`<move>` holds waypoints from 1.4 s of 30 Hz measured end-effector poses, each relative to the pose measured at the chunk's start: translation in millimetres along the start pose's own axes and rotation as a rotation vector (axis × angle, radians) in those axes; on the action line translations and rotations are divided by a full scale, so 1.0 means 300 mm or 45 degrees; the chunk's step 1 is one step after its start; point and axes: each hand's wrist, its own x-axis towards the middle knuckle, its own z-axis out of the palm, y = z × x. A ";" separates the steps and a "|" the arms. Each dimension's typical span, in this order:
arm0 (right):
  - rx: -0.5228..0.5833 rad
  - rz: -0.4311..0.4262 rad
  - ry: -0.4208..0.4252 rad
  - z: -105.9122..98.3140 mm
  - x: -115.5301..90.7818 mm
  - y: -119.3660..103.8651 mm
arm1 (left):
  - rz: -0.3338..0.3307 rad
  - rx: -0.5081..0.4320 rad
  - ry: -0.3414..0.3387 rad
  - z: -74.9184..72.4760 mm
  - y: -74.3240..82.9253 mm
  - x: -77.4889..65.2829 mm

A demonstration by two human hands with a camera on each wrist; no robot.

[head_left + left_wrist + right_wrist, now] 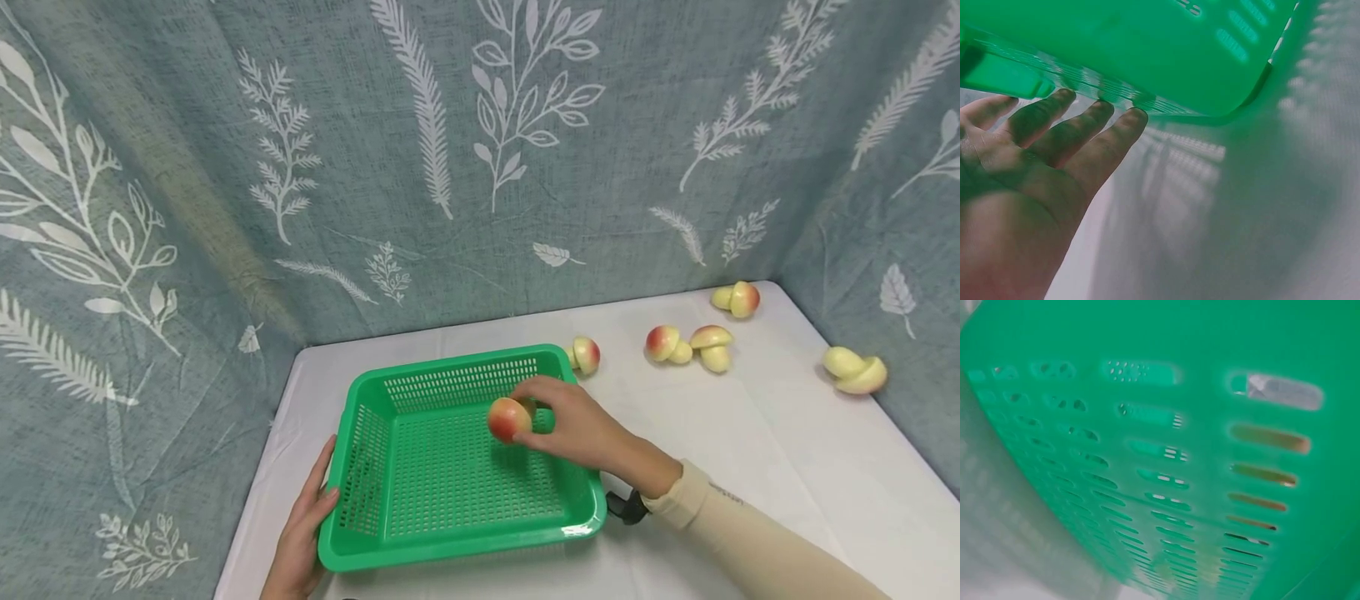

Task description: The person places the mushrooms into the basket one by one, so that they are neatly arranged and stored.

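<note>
In the head view my right hand (573, 421) is over the right part of a green plastic basket (461, 550). Thumb and fingers pinch a toy mushroom (509, 419) with a red-and-yellow cap; its stem is mostly hidden by the fingers. My left hand (303, 525) touches the basket's left side, thumb by the rim. From the left wrist, the left hand (1041, 156) shows fairly straight fingers, tips against the outer basket wall (1147, 69). In the right wrist view the slotted basket wall (1204, 450) hides the right hand.
Several similar mushrooms lie on the white-covered table to the right: one mushroom (585, 356) beside the basket's far right corner, two close together (663, 343), one at the back (738, 300), one at the right edge (855, 372). A patterned curtain (465, 250) stands behind the table.
</note>
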 end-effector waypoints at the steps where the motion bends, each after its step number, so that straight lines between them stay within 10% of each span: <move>1: -0.014 0.005 0.000 -0.001 0.000 -0.001 | 0.003 0.004 0.001 0.000 0.000 0.001; 42: 0.262 0.062 0.237 -0.106 -0.024 0.028 | 0.012 0.018 0.053 0.002 0.002 0.015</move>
